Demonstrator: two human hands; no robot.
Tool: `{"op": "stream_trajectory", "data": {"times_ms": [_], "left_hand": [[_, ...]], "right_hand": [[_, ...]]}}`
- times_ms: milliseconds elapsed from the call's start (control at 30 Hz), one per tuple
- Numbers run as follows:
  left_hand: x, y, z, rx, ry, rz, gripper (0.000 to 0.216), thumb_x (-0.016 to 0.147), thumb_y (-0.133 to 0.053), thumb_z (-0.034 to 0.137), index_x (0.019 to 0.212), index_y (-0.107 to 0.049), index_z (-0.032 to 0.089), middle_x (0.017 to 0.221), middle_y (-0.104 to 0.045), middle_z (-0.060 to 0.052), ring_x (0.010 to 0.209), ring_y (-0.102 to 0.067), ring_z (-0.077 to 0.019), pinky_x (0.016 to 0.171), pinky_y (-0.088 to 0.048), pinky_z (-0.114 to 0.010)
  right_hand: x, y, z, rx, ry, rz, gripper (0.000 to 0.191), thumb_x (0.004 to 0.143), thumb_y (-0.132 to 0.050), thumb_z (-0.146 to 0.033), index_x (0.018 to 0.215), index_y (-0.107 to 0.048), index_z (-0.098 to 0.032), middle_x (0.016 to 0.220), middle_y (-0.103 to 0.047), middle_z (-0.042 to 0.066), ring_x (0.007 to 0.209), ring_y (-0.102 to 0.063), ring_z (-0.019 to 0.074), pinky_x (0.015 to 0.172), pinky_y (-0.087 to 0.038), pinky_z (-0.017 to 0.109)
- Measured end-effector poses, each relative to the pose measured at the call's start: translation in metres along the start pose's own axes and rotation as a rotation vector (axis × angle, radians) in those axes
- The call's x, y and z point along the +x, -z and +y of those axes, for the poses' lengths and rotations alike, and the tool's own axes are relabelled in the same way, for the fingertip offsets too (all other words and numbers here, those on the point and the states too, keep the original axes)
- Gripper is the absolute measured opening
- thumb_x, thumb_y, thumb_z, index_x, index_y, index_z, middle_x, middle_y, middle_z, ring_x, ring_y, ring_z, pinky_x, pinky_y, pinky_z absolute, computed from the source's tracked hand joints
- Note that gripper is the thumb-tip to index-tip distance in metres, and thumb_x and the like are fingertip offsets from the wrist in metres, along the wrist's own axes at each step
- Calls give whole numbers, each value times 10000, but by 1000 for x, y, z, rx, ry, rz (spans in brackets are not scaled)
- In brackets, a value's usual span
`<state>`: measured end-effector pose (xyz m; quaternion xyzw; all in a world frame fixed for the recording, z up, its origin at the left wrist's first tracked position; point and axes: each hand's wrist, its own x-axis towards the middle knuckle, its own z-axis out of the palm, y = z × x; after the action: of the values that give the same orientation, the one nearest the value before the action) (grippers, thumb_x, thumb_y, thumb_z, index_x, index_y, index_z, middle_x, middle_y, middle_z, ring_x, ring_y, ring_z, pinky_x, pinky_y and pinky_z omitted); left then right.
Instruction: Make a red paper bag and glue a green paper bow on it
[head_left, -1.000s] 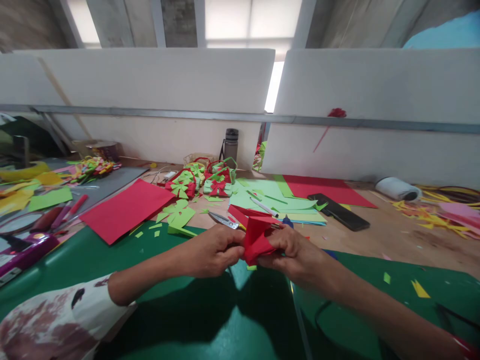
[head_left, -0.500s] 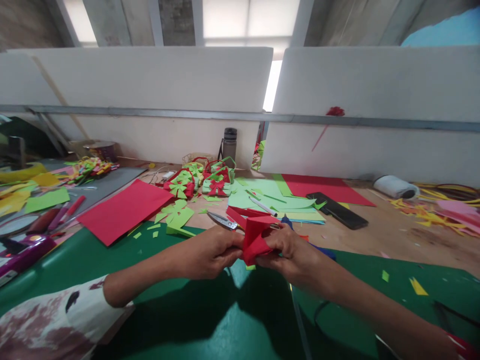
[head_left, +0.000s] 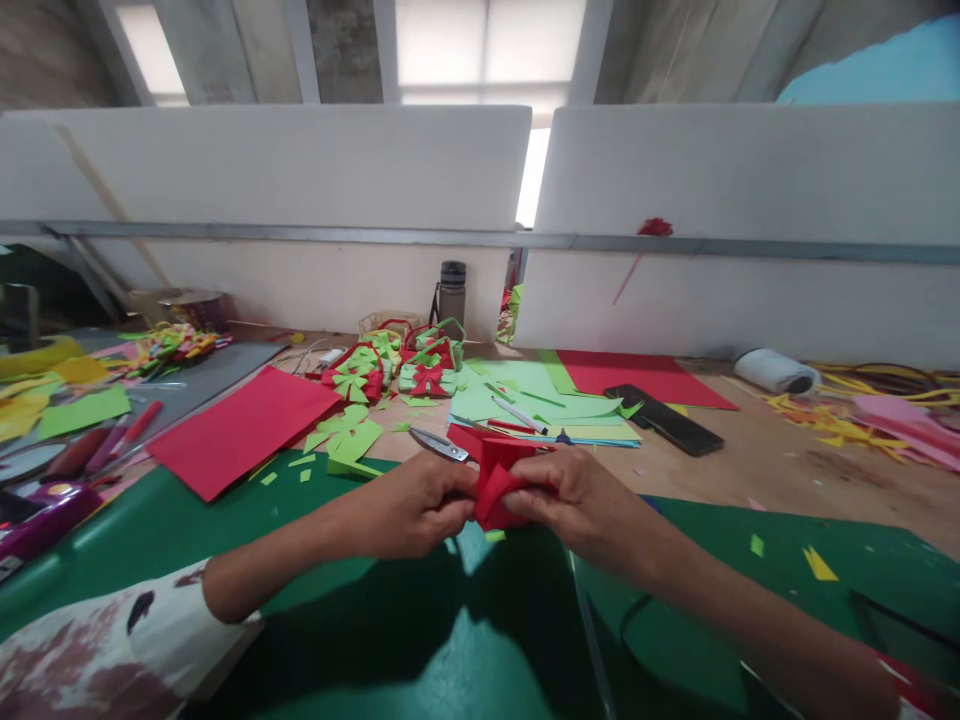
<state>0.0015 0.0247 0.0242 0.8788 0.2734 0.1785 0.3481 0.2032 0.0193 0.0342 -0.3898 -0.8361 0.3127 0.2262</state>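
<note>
Between my two hands, above the green mat (head_left: 330, 620), is a small folded piece of red paper (head_left: 493, 492), shaped like a little box. My left hand (head_left: 431, 505) pinches its left side between thumb and fingers. On the right side, my right hand (head_left: 559, 490) grips it, the thumb pressed over a folded flap. Scissors (head_left: 439, 444) lie just beyond my left hand, blades open. A strip of red paper behind the piece is partly hidden by it. Green paper cutouts (head_left: 352, 440) lie beyond my left forearm.
Small red and green paper baskets (head_left: 427, 378) stand at the back, near a dark bottle (head_left: 452, 290). A red sheet (head_left: 247, 430) lies left; green sheets (head_left: 480, 395), a marker (head_left: 519, 414) and a phone (head_left: 667, 420) lie beyond my hands. A purple tool (head_left: 45, 525) is far left.
My right thumb and fingers have shifted on the red paper, now lying over its front flap. The view has moved slightly, so everything sits a little further left.
</note>
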Motion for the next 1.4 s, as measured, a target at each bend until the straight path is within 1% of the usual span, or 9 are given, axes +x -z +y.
{"op": "stream_trajectory", "data": {"times_ms": [133,367,500,633,767,1033,1200,1333,1400], "left_hand": [[2,1,-4,-70,31,-1,151,828,-410,97,762,-538,142,644,-392,49,587,-360,-83,540,-291,-189],[0,-3,-2,-223,27,-15,141,868,-476,249,808,-544,141,677,-428,45,604,-373,-85,538,-304,-188],[2,-12,-11,-329,57,44,112,801,-578,247,826,-556,141,654,-443,51,582,-371,-84,522,-294,-189],[5,-16,-21,-448,73,36,135,805,-563,249,851,-596,127,666,-458,35,588,-370,-84,532,-289,-193],[1,-12,-25,-488,90,38,219,794,-579,316,863,-615,111,677,-486,18,586,-380,-84,529,-287,-194],[-14,-4,-33,-394,204,134,333,745,-608,416,874,-589,109,634,-483,27,539,-403,-86,494,-318,-206],[-20,5,-1,69,196,636,183,754,-628,273,879,-587,145,739,-584,-15,653,-518,-127,548,-406,-223],[-15,-7,22,135,-48,558,285,760,-614,155,1043,-581,165,1059,-645,-88,909,-594,-180,660,-477,-244],[-9,-18,21,127,-89,495,320,756,-587,77,1058,-573,182,1064,-655,-65,912,-600,-164,686,-473,-235]], "right_hand": [[1,-1,0,-94,28,41,351,858,-463,-256,521,-412,-174,519,-372,-60,520,-332,88,550,-282,246],[-2,-6,-7,-225,4,90,373,834,-452,-219,483,-337,-162,465,-371,-87,495,-358,72,880,-269,388],[-1,-6,-11,-211,-44,122,302,818,-487,-216,520,-494,-166,516,-506,-88,555,-460,92,949,-173,476],[0,-1,-10,-249,-68,124,67,748,-595,-203,703,-645,-206,694,-663,-54,692,-561,150,907,-219,480],[-3,3,-4,-355,-87,161,229,689,-625,-140,899,-672,-220,888,-705,3,878,-596,218,952,-179,513],[-2,-5,5,-393,-40,262,290,672,-597,-68,934,-601,-192,850,-706,17,799,-640,191,925,-266,445],[1,-14,3,-559,41,372,234,669,-578,-34,843,-525,-181,808,-678,36,776,-615,198,902,-280,437],[0,-23,6,-720,142,419,186,719,-538,-41,833,-501,-184,769,-661,51,770,-604,223,882,-282,436],[-1,-26,7,-763,187,434,166,747,-503,-32,824,-503,-178,749,-649,58,766,-595,226,872,-290,424]]}}
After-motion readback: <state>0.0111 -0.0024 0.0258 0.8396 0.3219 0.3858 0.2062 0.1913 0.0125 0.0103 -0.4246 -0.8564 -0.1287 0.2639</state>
